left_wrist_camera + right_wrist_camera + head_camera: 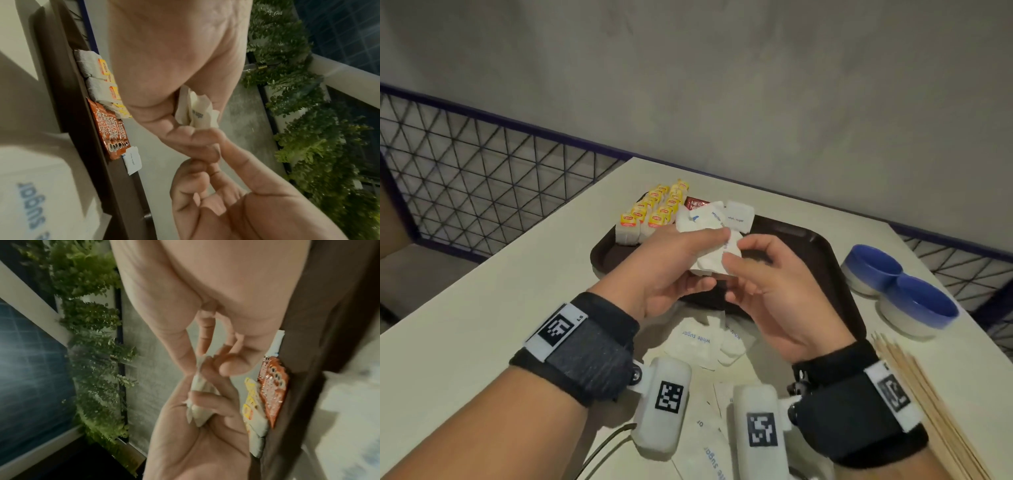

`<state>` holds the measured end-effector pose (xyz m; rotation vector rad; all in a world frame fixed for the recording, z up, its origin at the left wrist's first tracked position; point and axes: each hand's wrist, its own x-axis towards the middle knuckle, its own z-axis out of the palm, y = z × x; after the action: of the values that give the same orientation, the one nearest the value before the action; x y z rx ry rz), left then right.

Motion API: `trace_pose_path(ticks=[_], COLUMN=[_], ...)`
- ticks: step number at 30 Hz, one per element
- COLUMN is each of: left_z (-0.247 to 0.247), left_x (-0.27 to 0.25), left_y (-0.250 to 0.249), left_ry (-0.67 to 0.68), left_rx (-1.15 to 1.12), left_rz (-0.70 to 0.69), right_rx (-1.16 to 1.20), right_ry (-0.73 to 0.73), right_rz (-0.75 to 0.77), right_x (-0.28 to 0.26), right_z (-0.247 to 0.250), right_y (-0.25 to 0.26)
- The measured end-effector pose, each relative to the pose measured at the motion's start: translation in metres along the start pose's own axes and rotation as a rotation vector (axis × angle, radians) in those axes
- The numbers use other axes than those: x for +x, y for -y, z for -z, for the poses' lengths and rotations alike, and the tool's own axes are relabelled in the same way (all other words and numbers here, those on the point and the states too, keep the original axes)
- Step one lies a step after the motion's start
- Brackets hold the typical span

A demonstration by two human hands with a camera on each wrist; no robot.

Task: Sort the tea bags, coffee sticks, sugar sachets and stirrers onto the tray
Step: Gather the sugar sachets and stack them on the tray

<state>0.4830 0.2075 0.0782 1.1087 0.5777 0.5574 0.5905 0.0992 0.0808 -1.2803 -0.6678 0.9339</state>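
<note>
From the head view, we are holding a bunch of sugar sachets (709,246) in our left hand (671,270) above the dark tray (822,260), probably so we can square them up before laying them beside the sachets already lying by the tea bags (650,212) and coffee sticks (694,203). Our right hand (767,291) is reaching in with thumb and forefinger curled at the bunch's edge. More loose sachets (698,342) are waiting on the table (482,308) under our wrists, the stirrers (928,404) to the right, near two blue bowls (900,284).

Looking along the left wrist, our left fingers (185,138) are curling tight round the white packets (197,112), with the right hand's fingertips touching them.

Looking along the right wrist, our right thumb and fingers (234,366) are closing to a narrow pinch on the bundle's tip (200,363), while the left hand below is gripping the rest.
</note>
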Motion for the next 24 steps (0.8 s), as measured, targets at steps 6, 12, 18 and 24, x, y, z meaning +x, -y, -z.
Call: trace_pose_path(ticks=[6, 12, 18, 24], left_z=[-0.004, -0.005, -0.006, -0.004], left_x=[-0.007, -0.008, -0.006, -0.007], left_y=[-0.001, 0.001, 0.006, 0.004], left_ry=[0.073, 0.092, 0.077, 0.101], left_rx=[-0.005, 0.021, 0.123, 0.123], left_rz=[0.049, 0.103, 0.114, 0.086], right_rx=[0.101, 0.221, -0.090, -0.421], right_ry=[0.013, -0.028, -0.013, -0.017], right_rz=[-0.039, -0.028, 0.097, 0.223], right_x=[-0.002, -0.001, -0.003, -0.008], right_z=[0.019, 0.033, 0.027, 0.020], right_y=[0.003, 0.000, -0.008, -0.007])
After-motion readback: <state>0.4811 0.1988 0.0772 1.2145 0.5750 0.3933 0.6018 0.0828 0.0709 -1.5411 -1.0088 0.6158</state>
